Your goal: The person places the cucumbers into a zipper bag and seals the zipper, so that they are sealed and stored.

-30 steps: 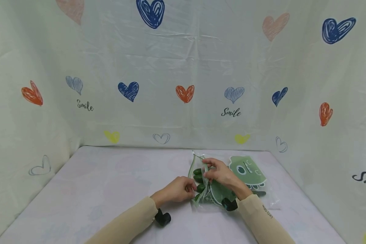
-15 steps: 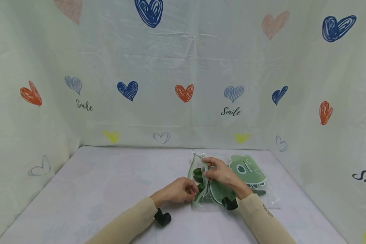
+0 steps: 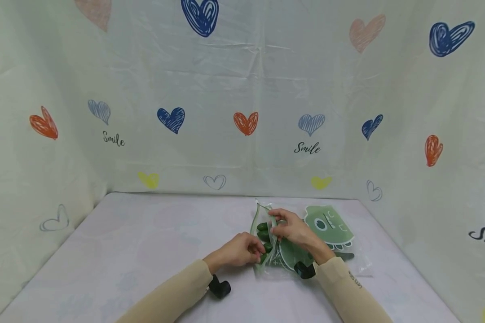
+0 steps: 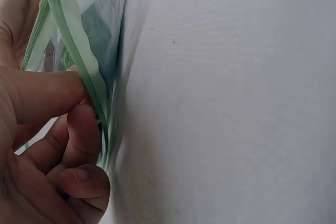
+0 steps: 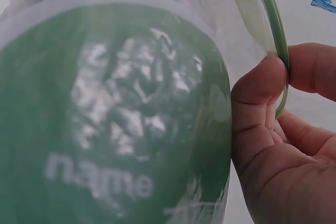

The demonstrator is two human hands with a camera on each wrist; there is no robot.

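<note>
A clear zip bag (image 3: pixel 276 269) with green edging and a green cartoon print lies at the right of the table. Several small green cucumbers (image 3: pixel 263 235) are inside its mouth. My right hand (image 3: pixel 293 231) pinches the upper green-edged lip (image 5: pixel 281 30) between thumb and fingers, raising it. My left hand (image 3: pixel 238 250) is at the mouth's near end, fingers curled, beside the lowest cucumber. In the left wrist view, the thumb (image 4: pixel 47 95) and index finger meet behind the green strip (image 4: pixel 79 40). Whether they pinch a cucumber or the strip, I cannot tell.
The pale table (image 3: pixel 165 233) is backed by a white curtain (image 3: pixel 210 152) printed with hearts and lettering. A black camera mount (image 3: pixel 220 287) is on the left wrist, another (image 3: pixel 304 270) on the right. The print (image 3: pixel 327 224) spreads over the bag's right part.
My left fingers have shifted slightly right, deeper over the bag's mouth, covering more of the lower cucumbers. The right hand keeps its pinch on the lip.
</note>
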